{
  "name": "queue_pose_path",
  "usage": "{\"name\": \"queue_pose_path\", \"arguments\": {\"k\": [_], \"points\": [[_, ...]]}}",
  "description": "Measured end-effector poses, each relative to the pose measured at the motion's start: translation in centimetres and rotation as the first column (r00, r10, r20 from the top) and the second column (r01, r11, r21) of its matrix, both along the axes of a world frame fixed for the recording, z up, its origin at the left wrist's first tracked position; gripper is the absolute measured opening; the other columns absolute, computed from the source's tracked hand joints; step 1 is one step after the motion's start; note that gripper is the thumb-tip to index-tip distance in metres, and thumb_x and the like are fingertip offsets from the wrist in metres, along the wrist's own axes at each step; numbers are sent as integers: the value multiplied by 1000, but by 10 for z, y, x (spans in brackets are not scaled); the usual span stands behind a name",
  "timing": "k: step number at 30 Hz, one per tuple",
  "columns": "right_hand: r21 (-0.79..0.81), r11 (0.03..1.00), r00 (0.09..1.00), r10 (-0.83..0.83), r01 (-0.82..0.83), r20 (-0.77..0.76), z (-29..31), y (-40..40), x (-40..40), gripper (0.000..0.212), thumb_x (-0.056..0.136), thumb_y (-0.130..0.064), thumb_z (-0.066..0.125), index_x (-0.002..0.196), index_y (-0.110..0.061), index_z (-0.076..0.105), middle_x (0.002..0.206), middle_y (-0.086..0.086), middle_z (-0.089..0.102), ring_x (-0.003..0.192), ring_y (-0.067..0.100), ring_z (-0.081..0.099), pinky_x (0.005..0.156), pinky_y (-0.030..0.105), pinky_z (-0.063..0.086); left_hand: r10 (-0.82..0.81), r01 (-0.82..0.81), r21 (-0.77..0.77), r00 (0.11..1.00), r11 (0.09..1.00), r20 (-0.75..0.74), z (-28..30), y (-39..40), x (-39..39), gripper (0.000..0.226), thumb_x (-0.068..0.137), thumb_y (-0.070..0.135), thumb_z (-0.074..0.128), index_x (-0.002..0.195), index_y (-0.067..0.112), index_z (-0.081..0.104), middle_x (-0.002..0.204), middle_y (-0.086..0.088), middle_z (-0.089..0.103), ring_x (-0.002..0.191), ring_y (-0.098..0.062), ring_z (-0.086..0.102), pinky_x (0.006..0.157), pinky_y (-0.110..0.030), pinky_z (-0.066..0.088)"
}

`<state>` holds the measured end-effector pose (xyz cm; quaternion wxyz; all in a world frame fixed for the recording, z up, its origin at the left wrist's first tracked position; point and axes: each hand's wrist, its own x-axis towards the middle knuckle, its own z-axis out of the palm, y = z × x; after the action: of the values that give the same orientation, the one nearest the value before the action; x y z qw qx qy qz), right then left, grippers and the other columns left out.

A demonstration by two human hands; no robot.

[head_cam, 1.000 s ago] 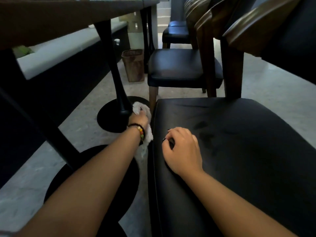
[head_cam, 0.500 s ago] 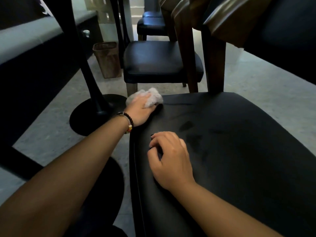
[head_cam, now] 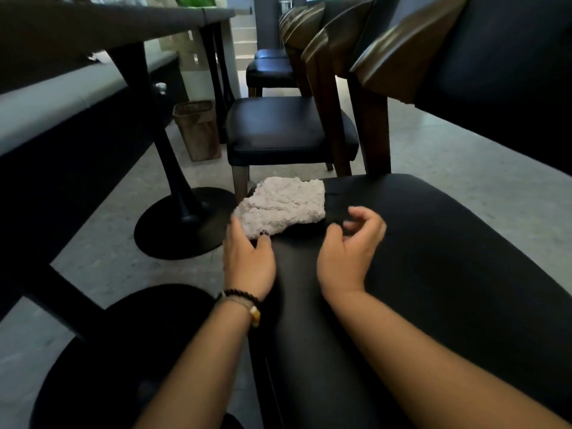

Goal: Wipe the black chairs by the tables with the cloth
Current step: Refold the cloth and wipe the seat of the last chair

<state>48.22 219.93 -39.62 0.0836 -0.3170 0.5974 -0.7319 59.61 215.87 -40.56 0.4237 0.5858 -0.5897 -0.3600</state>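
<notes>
The near black chair fills the lower right, its leather seat facing me. A pale fluffy cloth lies spread flat on the seat's far left corner. My left hand, with a bead bracelet at the wrist, rests at the seat's left edge. Its thumb and fingers are spread around the cloth's near tip and touch it. My right hand hovers just above the seat to the right of the cloth, with curled fingers that hold nothing. More black chairs stand in a row behind.
A table on a black pedestal base stands to the left, and another round base is close by my left arm. A brown waste bin sits beside the far chair. A dark bench with a grey cushion runs along the left.
The cloth was bunched in my left hand at the seat's corner and now lies spread out flat. My left hand has drawn back to its near edge. My right hand has lifted off the seat.
</notes>
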Motion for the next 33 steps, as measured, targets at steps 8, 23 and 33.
{"name": "queue_pose_path", "arguments": {"k": [8, 23, 33], "points": [[634, 758, 667, 554, -156, -498, 32, -96, -17, 55, 86, -44, 65, 136, -28, 49, 149, 5, 32, 140, 26, 26, 110, 43, 32, 72, -111, 95, 938, 989, 339, -9, 20, -20, 67, 100, 29, 35, 154, 13, -3, 161, -7, 11, 138, -33, 33, 105, -39, 32], [777, 566, 490, 614, 275, -620, 26, -118, -99, 47, 93, -48, 48, 125, -16, 60, 125, 15, 59, 114, 36, 57, 96, 42, 47, 138, -168, 52, 920, 984, 366, -9, 21, -22, 68, 98, 28, 36, 153, 21, -4, 157, -4, 22, 129, -31, 43, 93, -41, 42], [841, 358, 768, 364, 406, -526, -4, -119, -182, 54, 99, -38, 40, 143, -8, 41, 142, 23, 46, 129, 42, 43, 111, 54, 32, 106, -167, 95, 884, 981, 456, -12, 19, -24, 52, 99, 29, 30, 149, 20, 24, 155, 0, 22, 132, -26, 38, 99, -41, 39]]}}
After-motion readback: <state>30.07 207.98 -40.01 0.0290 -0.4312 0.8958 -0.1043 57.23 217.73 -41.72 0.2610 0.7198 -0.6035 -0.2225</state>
